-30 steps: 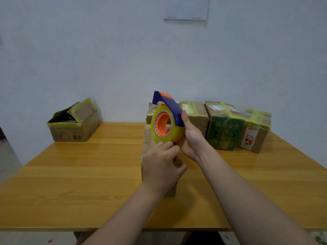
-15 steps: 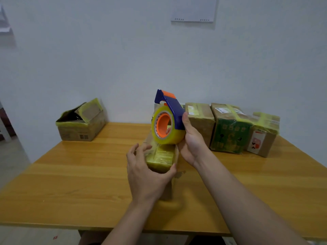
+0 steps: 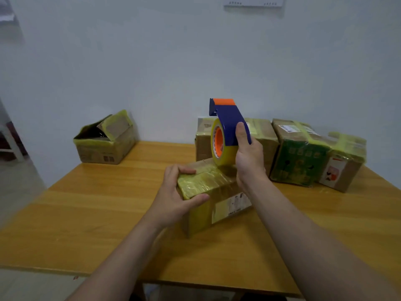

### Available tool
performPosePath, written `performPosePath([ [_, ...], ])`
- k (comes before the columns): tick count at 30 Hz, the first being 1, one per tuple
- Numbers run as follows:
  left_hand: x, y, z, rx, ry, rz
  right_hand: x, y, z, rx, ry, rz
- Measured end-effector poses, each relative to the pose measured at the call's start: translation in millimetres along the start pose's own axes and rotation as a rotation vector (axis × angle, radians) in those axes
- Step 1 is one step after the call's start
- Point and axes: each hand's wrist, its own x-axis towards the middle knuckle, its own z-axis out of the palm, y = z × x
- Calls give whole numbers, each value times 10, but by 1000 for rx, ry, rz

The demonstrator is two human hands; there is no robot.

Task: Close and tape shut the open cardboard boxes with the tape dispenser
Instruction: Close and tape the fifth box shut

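The left grip (image 3: 173, 192) clamps the near end of the taped box (image 3: 206, 181) in the middle of the counter (image 3: 86, 213). The right grip (image 3: 249, 157) is closed around the tape dispenser (image 3: 227, 120), just above this box. The row of boxes (image 3: 299, 157) behind looks sealed already; I judge the open box (image 3: 104, 144) at far left is not yet done.

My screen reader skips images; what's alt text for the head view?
A person's left hand grips the near end of a taped cardboard box on a wooden table while the right hand holds a tape dispenser at its far end. Taped boxes stand behind; an open box sits far left.
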Motion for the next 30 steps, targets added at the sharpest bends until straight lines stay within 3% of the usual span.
performPosePath([
  [4,112,3,-137,-248,-147,-101,-34,87,45,-43,76,-16],
  [7,251,117,42,-567,85,-341,-97,119,100,-50,126,-37],
  [9,369,163,116,-601,225,-500,-127,128,131,-49,140,-51],
  [14,398,183,98,-591,263,-545,-172,119,204,-74,166,-68],
  [18,332,267,46,-320,174,-485,-215,107,179,-88,163,-82],
  [21,237,242,-69,232,91,-262,-237,86,142,-109,150,-82],
  [23,159,332,-123,472,-37,-112,-254,64,143,-123,133,-80],
  [25,138,399,-132,582,-178,-107,-265,35,142,-132,111,-80],
  [30,174,417,-198,775,-244,-87,-258,22,103,-125,88,-67],
])
